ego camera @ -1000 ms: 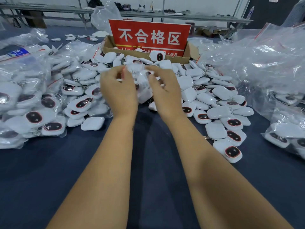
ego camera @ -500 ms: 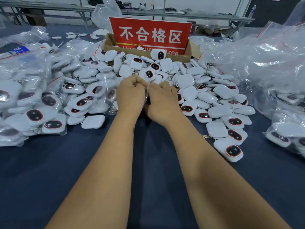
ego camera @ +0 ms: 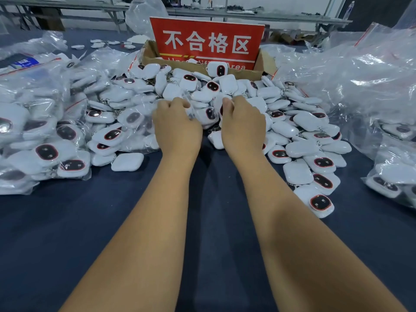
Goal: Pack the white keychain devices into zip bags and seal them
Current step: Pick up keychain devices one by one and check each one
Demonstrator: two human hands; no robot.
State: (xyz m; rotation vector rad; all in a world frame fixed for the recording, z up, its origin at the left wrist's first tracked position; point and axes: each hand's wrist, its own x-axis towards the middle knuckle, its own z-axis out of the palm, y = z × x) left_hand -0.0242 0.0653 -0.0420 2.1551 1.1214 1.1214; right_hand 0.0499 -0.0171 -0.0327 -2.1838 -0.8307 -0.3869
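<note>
Both hands are reaching forward over the dark blue bench (ego camera: pixel 67 233) into the near edge of a heap of white keychain devices (ego camera: pixel 299 122). The left hand (ego camera: pixel 177 129) is lying knuckles up, its fingers (ego camera: pixel 177 103) curling down and pinching the left side of a clear zip bag (ego camera: pixel 202 113). The right hand (ego camera: pixel 244 127) is doing the same on the bag's right side, its thumb (ego camera: pixel 226 102) and curled fingers gripping the plastic. The bag is stretching between the two hands, just above the pile, and a white keychain device (ego camera: pixel 210 114) with a dark oval face is showing through the film between the hands; whether the bag's strip is closed cannot be told.

The loose devices are spreading from the hands back toward a cardboard box (ego camera: pixel 258 68) and out to the right, several lying face up with red-rimmed dark ovals. A red sign (ego camera: pixel 207 39) with white characters is standing in the box. To the left, filled clear bags (ego camera: pixel 40 136) of devices are piling up on the bench, and one loose device (ego camera: pixel 127 162) is lying just beside them. To the right, a mound of empty clear bags (ego camera: pixel 351 86) is sitting beside more filled ones (ego camera: pixel 396 174).
</note>
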